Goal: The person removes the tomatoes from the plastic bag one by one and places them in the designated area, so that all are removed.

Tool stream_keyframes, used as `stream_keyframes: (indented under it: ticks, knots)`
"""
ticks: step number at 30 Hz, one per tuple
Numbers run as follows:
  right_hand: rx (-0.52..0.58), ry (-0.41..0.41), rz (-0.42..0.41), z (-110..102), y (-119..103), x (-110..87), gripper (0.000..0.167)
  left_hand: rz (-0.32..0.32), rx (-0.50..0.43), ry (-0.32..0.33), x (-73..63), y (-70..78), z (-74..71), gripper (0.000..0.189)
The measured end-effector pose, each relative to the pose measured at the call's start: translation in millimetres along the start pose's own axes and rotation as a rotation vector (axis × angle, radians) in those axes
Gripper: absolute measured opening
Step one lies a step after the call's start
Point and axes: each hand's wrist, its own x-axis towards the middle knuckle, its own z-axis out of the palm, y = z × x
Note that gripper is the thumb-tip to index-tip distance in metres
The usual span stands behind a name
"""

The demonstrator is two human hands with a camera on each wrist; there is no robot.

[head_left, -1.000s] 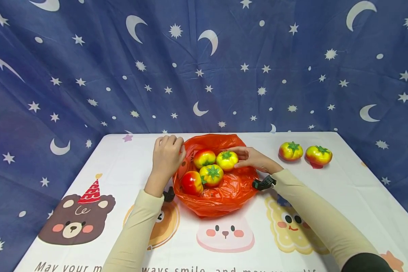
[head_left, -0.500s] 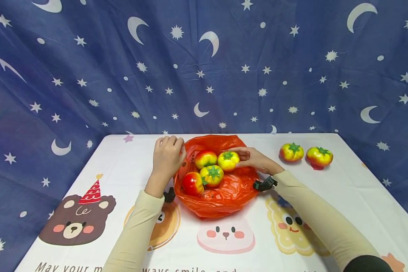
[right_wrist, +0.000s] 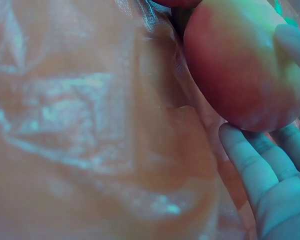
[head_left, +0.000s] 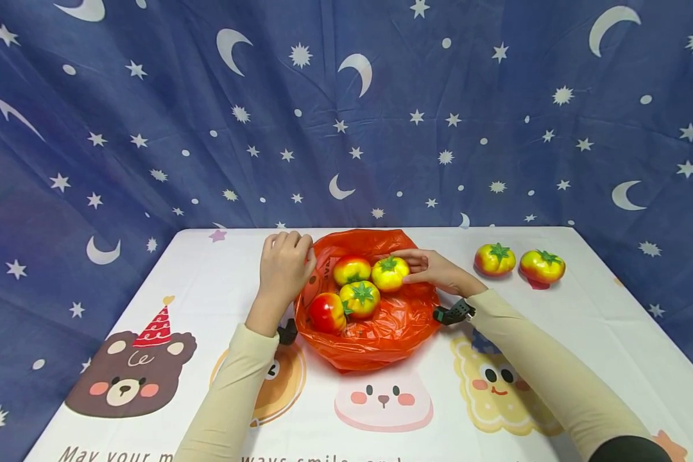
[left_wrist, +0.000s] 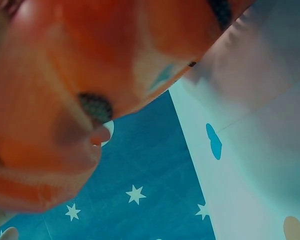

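A red plastic bag [head_left: 393,327] lies spread open mid-table with several red-and-yellow toy tomatoes inside. My left hand [head_left: 285,263] grips the bag's left rim with curled fingers; the bag fills much of the left wrist view. At the bag's right side, my right hand [head_left: 439,269] holds the rightmost toy tomato [head_left: 389,274], a yellow one with a green calyx. In the right wrist view its fingers [right_wrist: 250,160] reach under the fruit, with the thumb on the opposite side. Left of it are a red-yellow tomato [head_left: 351,271], a yellow tomato [head_left: 360,299] and a mostly red one [head_left: 326,313].
Two more toy tomatoes stand near the back right, one [head_left: 494,260] beside another [head_left: 542,267]. A white tablecloth [head_left: 589,346] with cartoon prints covers the table. Behind its far edge hangs a blue star-and-moon curtain [head_left: 404,173].
The right hand and the toy tomato it holds have shifted slightly to the right. My left hand stays at the bag's rim.
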Motion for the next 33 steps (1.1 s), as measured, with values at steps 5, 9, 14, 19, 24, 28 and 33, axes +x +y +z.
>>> stream_keyframes:
  ticks: [5, 9, 14, 19, 24, 28, 33]
  knots:
    - [0.013, 0.001, -0.003, -2, -2, -1.5, 0.062, 0.001, -0.001, 0.011, 0.1, -0.3, 1.3, 0.005]
    - [0.019, 0.001, -0.017, -2, -6, -4.0, 0.064, 0.005, -0.003, 0.027, -0.1, -0.9, 2.6, 0.005]
    - [0.003, -0.009, -0.032, -5, -8, -7.3, 0.063, 0.008, -0.002, 0.025, -0.3, -1.1, 2.9, 0.004]
    - [-0.018, -0.017, -0.034, -9, -10, -10.1, 0.059, 0.009, -0.002, 0.019, -0.2, -1.0, 3.0, 0.004]
    - [-0.024, -0.011, -0.015, -12, -16, -14.5, 0.059, 0.009, -0.004, 0.025, -0.2, -1.0, 3.4, 0.004]
    - [-0.041, -0.009, -0.015, -14, -21, -19.1, 0.061, 0.009, -0.006, 0.03, -0.2, -1.0, 3.3, 0.005]
    - [-0.046, 0.001, -0.024, -16, -26, -22.7, 0.061, 0.007, -0.01, 0.018, -0.1, -0.8, 2.6, 0.005]
